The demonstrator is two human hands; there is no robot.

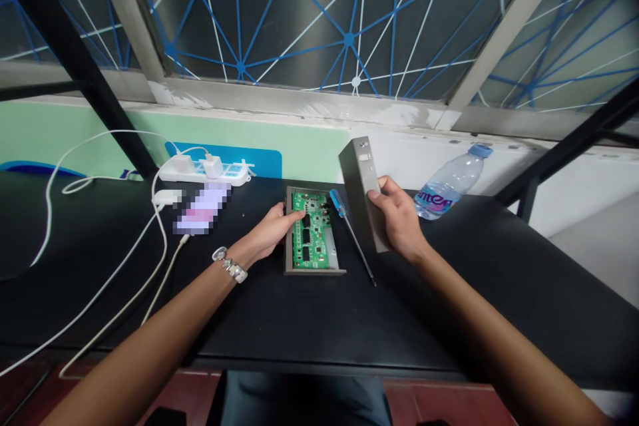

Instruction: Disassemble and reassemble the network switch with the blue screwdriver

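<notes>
– Bare forearms (164, 323) nearest, stretched over the black worktop (289, 329). Left hand (267, 233)?
– Gripping a grey metal tray (313, 272) by its left side, mid-worktop; green circuit board (314, 239) inside.
– Right hand (401, 218)?
– Closed on a tilted grey metal cover (360, 196); blue-handled screwdriver (354, 234) between.

I had the green circuit board (319, 229), dotted with black chips (306, 236), seated in an open grey metal tray (314, 272) on the black table (279, 326), bare metal showing at its lower right. To the right I held the grey cover (369, 203) on end, tilted leftward, small cutouts (364, 157) near its top.
</notes>
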